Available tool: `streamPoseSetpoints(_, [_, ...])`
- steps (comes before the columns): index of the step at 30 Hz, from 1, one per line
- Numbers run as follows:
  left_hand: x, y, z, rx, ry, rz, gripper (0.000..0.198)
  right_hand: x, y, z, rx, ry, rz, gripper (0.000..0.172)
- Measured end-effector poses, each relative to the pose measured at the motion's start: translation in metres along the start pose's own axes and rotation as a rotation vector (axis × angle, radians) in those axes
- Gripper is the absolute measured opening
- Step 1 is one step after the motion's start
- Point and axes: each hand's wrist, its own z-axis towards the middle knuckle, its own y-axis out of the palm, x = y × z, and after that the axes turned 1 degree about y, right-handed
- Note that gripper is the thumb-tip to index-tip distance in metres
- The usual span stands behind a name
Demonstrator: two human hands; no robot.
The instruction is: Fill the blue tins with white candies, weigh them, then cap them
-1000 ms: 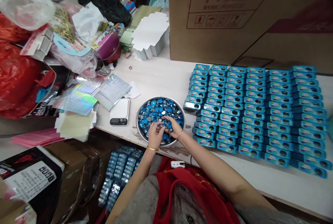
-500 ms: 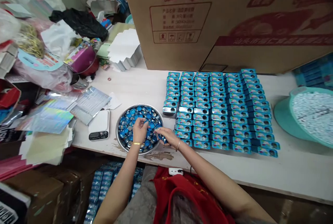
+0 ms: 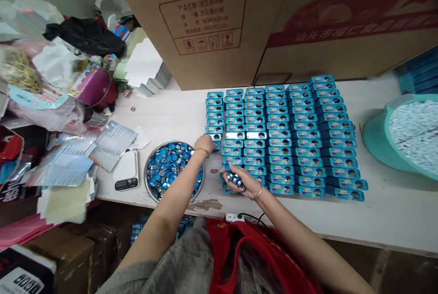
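The right hand (image 3: 245, 184) half hides the blue-and-silver pieces (image 3: 235, 179) it holds, too small to tell apart.

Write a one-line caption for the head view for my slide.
Left hand touches rows of blue tins while right hand holds blue-and-silver caps beside a steel bowl of more caps.

The left hand (image 3: 204, 144) presses on a blue tin (image 3: 215, 137) at the left end of the rows of tins (image 3: 290, 148), just past a steel bowl (image 3: 145, 180) heaped with round blue lids (image 3: 169, 166). The right hand (image 3: 241, 181) grips a short stack of lids (image 3: 234, 179) over the rows' near left corner. A digital scale (image 3: 126, 171) sits beside the bowl on the tabletop (image 3: 164, 121).
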Motion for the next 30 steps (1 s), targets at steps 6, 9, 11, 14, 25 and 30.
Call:
streamPoseSetpoints(6, [0.003,-0.004,0.015,-0.051,-0.025,0.074,0.028,-0.006,-0.014,0.010,-0.023,0.034,0.106,0.040])
streamPoseSetpoints(9, [0.002,-0.010,0.002,-0.030,0.081,0.009,0.024,-0.010,-0.018,0.017,-0.042,0.048,0.121,0.040])
streamPoseSetpoints(11, [0.000,-0.014,-0.016,-0.032,0.209,-0.080,0.023,-0.014,-0.020,0.021,-0.050,0.050,0.123,0.040])
streamPoseSetpoints(14, [0.000,-0.013,-0.044,-0.090,0.393,-0.215,0.029,-0.021,-0.020,0.029,-0.069,0.071,0.111,0.043])
streamPoseSetpoints(25, [0.011,-0.007,0.011,0.092,0.121,-0.049,0.004,-0.038,-0.017,0.044,0.016,-0.028,0.117,0.029])
streamPoseSetpoints(30, [0.017,-0.009,0.030,0.019,0.009,0.108,0.016,-0.042,-0.022,0.040,0.041,-0.023,0.149,0.039])
